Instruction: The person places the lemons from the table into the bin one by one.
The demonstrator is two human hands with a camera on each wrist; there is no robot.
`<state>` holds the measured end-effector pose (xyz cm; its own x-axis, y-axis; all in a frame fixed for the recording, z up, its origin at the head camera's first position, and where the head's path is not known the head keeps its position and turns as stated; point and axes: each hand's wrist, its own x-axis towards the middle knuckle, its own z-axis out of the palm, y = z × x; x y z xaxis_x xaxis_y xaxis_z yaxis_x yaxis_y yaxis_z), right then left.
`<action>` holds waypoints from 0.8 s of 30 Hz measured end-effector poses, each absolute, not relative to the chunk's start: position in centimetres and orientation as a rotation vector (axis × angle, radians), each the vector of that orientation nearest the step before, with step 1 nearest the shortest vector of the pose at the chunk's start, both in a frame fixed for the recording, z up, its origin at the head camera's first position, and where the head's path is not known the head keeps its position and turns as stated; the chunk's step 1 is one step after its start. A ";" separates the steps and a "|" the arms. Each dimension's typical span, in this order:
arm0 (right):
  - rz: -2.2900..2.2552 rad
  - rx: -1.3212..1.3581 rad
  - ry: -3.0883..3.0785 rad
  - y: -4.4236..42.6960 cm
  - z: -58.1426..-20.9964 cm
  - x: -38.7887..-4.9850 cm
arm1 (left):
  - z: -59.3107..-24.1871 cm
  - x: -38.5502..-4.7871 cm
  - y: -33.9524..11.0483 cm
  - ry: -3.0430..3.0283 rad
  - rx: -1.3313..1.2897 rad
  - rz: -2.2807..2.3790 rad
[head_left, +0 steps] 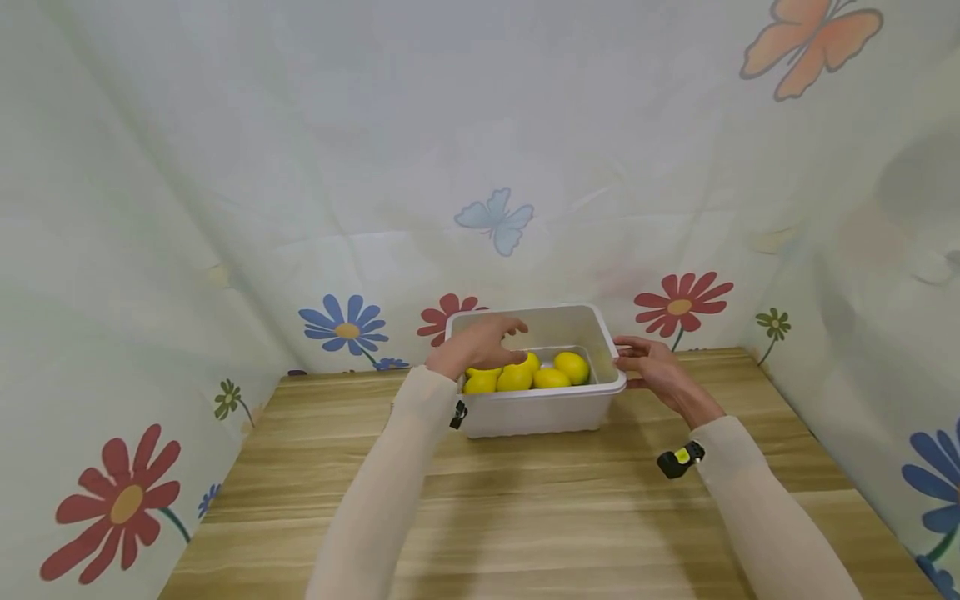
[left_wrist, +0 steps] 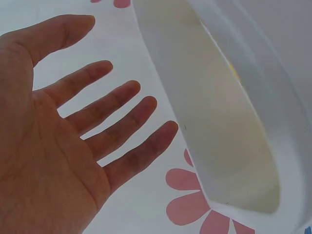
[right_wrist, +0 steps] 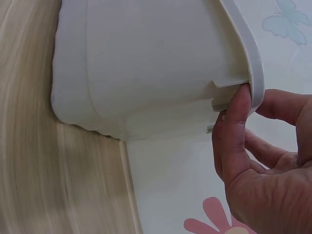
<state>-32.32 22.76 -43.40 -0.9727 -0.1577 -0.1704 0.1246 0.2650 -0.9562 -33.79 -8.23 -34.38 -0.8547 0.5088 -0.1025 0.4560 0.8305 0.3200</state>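
A white plastic bin (head_left: pixel 536 412) stands at the back of the table with several yellow lemons (head_left: pixel 552 379) inside. Over the bin's left part reaches my left hand (head_left: pixel 483 342), its fingers spread and holding nothing; the left wrist view shows its bare palm beside the bin's opening. This hand hides part of the lemons in the head view. At the bin's right end, my right hand (head_left: pixel 654 367) grips the rim. In the right wrist view, fingers (right_wrist: pixel 236 131) curl under the rim (right_wrist: pixel 257 73) while the thumb lies on its other side.
The wood-patterned table (head_left: pixel 517 517) stretches from the bin towards me. A pale cloth backdrop (head_left: pixel 375 150) printed with flowers and butterflies closes off the back and both sides, close behind the bin. A small black device (head_left: pixel 678 460) is worn at the right wrist.
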 end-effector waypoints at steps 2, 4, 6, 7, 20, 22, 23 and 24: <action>-1.781 -0.022 2.301 22.8 -43.3 -32.2 | -34.5 -33.4 -8.4 2.824 0.774 0.444; -1.781 -0.018 2.300 22.9 -43.2 -32.0 | -34.8 -33.1 -8.6 2.822 0.787 0.449; -1.777 -0.014 2.302 22.9 -43.0 -31.9 | -35.0 -32.9 -8.8 2.829 0.777 0.451; -1.773 -0.017 2.303 22.9 -43.0 -31.8 | -35.1 -32.7 -8.9 2.835 0.772 0.448; -1.724 -0.011 2.349 23.1 -42.5 -31.5 | -35.8 -30.8 -10.7 2.963 0.730 0.425; -1.687 -0.030 2.415 23.2 -42.2 -31.4 | -35.9 -30.6 -10.8 2.982 0.723 0.414; -1.670 -0.030 2.455 23.2 -42.1 -31.3 | -36.0 -30.5 -10.9 2.992 0.723 0.410; -1.643 -0.043 2.508 23.2 -41.9 -31.2 | -36.1 -30.4 -10.9 3.002 0.725 0.405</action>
